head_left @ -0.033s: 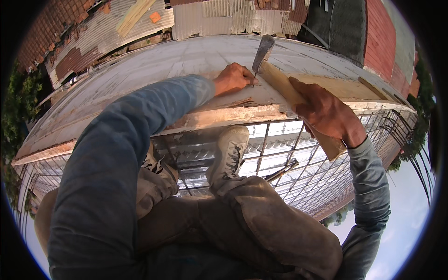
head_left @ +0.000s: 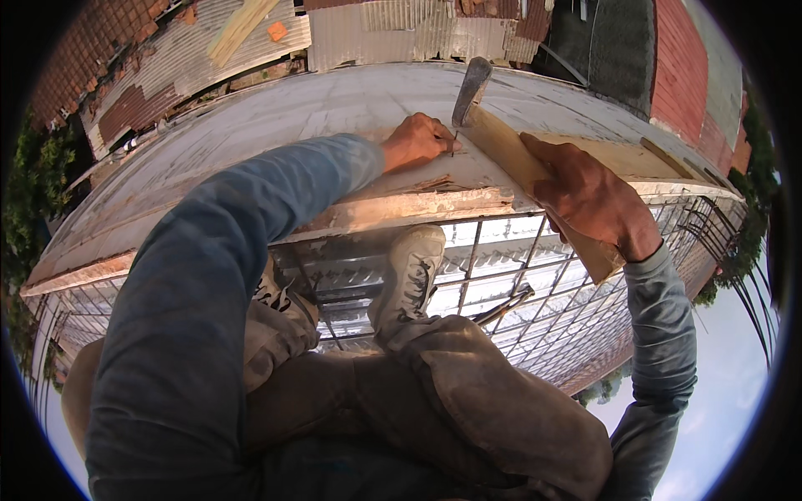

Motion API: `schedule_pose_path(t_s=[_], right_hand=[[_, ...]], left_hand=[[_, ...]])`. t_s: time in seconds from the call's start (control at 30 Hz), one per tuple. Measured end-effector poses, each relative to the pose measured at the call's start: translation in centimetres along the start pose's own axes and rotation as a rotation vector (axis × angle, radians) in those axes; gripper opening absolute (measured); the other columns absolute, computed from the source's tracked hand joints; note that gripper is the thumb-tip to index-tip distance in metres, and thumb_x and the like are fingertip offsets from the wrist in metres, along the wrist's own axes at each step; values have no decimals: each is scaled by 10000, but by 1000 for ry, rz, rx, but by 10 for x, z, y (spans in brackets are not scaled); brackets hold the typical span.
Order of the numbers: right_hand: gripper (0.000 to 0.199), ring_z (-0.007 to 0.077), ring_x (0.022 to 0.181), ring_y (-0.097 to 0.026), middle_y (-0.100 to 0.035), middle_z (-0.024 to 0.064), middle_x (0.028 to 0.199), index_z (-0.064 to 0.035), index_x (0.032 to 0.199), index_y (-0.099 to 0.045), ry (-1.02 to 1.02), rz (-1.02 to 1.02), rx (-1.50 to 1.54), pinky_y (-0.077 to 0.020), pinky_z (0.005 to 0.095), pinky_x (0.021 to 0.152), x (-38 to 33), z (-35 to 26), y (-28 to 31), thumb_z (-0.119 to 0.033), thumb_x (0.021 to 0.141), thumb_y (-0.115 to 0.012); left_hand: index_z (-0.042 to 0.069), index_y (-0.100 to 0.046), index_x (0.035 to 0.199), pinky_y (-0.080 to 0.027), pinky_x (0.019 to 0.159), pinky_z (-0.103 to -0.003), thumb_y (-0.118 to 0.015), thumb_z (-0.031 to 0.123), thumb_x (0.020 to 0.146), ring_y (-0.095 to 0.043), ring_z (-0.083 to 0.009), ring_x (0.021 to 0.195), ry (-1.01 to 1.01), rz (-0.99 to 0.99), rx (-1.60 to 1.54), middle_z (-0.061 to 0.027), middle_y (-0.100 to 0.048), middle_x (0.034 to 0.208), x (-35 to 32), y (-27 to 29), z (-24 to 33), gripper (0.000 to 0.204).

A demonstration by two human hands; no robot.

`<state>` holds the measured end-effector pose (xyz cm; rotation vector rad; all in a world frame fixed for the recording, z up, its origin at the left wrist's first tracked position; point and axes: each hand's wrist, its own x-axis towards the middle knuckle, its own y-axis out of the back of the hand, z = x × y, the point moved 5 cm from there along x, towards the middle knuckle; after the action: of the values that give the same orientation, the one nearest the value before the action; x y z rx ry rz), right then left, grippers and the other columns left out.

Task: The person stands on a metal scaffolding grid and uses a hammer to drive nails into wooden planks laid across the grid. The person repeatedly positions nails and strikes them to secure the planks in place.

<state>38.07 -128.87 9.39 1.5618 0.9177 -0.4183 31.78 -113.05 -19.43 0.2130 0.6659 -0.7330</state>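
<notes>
My left hand [head_left: 418,140] is closed in a pinch on a thin dark nail [head_left: 454,144], which stands upright on the pale grey panel [head_left: 334,108]. In my right hand [head_left: 593,196] is a hammer [head_left: 499,149] with a thick, light wooden handle. Its dark metal head is just above the nail, and a small gap seems to lie between them. Below my hands runs the panel's wooden edge beam [head_left: 401,209], with splintered wood on top near the nail.
My shoes [head_left: 409,271] rest by a grid of steel bars [head_left: 535,275] in front of the beam, with shiny corrugated sheeting behind it. Bent rods [head_left: 718,238] stick out at the right. Rusty corrugated roofs [head_left: 368,37] lie beyond the panel's far edge.
The hammer and my right hand have shifted very slightly up and to the right, the head lifting a little from the nail. My left hand stays in place.
</notes>
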Motion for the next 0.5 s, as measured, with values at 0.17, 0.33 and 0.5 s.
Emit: schedule_pose_path(t_s=[0.17,0.33,0.5], right_hand=[[555,281,1195,-656,-664,125,1376,-131,1441,-677,273,205,-256,-602,353,952,-1,4,0,-251,908,-776],[557,221,1207,-656,-698,161,1311,-115,1503,-618,137,36,-95,-614,336,808,2,2,-6,-251,969,-703],[480,185,861,-713,-700,197,1281,-56,1473,-619,440,310,-274,-610,331,717,5,3,11,-180,1010,-648]], left_hand=[[69,-843,1021,-557,855,-331,-854,352,908,-718,-177,912,49,-12,16,-82,-809,963,0,6,10,305],[60,-843,1019,-556,867,-346,-852,354,912,-722,-195,926,-31,19,3,-90,-807,983,6,4,-1,313],[63,-846,1008,-553,890,-348,-848,340,918,-720,-198,947,-13,-18,26,-85,-808,996,1,7,12,291]])
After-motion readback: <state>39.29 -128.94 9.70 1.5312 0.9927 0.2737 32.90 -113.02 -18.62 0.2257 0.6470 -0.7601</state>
